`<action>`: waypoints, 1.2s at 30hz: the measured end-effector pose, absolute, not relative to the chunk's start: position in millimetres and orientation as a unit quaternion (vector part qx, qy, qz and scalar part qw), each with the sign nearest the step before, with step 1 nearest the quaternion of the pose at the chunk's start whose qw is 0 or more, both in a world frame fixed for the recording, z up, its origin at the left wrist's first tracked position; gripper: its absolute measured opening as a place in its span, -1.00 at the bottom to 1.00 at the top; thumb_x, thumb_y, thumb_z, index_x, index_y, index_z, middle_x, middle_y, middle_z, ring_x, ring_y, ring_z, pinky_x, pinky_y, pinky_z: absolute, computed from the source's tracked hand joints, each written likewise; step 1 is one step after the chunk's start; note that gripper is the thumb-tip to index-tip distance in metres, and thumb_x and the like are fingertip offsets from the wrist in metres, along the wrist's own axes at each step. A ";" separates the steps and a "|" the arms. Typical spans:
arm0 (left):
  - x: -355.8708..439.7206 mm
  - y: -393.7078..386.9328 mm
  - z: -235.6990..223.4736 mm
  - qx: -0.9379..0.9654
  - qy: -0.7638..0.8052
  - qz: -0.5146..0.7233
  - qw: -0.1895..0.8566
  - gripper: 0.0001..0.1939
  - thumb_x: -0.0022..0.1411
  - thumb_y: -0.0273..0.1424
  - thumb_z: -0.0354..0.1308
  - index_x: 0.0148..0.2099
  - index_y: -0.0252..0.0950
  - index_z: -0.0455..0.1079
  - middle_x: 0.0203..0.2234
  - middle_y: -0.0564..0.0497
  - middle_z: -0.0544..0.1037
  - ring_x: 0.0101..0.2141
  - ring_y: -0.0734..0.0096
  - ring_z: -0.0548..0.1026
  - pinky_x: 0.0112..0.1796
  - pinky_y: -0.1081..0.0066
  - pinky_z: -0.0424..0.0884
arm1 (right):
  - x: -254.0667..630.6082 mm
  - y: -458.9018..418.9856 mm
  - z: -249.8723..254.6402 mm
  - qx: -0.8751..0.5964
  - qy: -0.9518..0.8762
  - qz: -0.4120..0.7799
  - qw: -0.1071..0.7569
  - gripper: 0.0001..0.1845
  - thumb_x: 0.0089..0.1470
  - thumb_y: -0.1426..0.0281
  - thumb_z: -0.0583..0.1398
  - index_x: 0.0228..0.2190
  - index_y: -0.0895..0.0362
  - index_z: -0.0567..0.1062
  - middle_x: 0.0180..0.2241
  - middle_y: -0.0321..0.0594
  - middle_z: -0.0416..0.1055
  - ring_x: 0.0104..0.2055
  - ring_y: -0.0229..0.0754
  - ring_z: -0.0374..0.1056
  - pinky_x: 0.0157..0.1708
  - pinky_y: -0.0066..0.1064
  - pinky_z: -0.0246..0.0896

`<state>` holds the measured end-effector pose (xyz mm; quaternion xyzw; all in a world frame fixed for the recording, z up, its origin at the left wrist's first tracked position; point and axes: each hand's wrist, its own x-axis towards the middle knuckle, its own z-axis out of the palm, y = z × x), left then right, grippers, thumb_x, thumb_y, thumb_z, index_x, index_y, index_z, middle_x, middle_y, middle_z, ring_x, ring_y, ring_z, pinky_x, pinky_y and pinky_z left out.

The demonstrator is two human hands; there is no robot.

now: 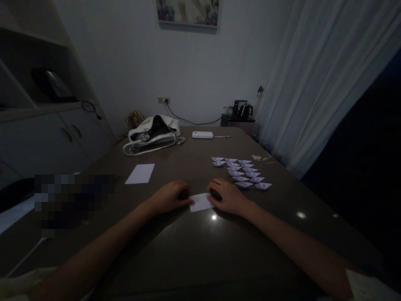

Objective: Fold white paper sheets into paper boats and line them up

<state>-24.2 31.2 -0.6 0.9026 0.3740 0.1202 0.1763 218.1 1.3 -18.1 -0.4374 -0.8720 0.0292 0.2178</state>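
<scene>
A small white sheet of paper [200, 203] lies low over the dark table, between my two hands. My left hand [173, 196] has its fingers curled, with thumb and fingers closed at the paper's left edge. At the right edge my right hand [228, 196] is curled the same way, its thumb on the paper. Right of centre, beyond my right hand, several folded paper boats [244, 173] stand in rows. To the left, farther off than my left hand, rests a flat stack of white paper [140, 173].
At the table's [194, 259] far side are a white handbag [155, 133] and a white power bank [202, 135] with a short cable. Small scraps [261, 158] lie near the right edge. A blurred-out patch [72, 200] covers something at the left. A kettle [244, 110] stands behind.
</scene>
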 end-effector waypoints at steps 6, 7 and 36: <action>-22.5 31.9 -5.2 0.882 0.386 0.149 0.223 -0.69 0.10 -0.16 0.19 -0.29 -0.33 0.39 -0.44 0.01 0.41 -0.43 0.37 0.36 -0.44 0.46 0.20 | 217.3 -0.8 -19.0 -0.424 -0.877 0.036 0.224 -0.77 0.11 0.36 0.15 -0.18 0.13 0.48 -0.21 -0.15 0.39 -0.13 -0.14 0.29 -0.18 -0.35 0.18; -22.0 31.8 -5.7 0.878 0.388 0.158 0.233 -0.70 0.09 -0.17 0.20 -0.30 -0.33 0.38 -0.45 0.02 0.41 -0.44 0.38 0.35 -0.44 0.47 0.20 | 217.3 -0.8 -19.2 -0.423 -0.877 0.038 0.225 -0.77 0.10 0.35 0.16 -0.19 0.13 0.48 -0.21 -0.14 0.40 -0.13 -0.13 0.29 -0.18 -0.35 0.18; -18.7 25.7 0.8 0.827 0.314 0.252 0.392 -0.77 0.20 -0.35 0.13 -0.13 -0.32 0.47 -0.23 -0.06 0.54 -0.22 0.33 0.45 -0.19 0.38 0.33 | 213.0 25.7 -35.3 -0.456 -0.649 0.447 0.414 -0.84 -0.02 0.34 0.25 -0.40 0.19 0.49 -0.46 -0.21 0.49 -0.45 -0.27 0.38 -0.47 -0.46 0.20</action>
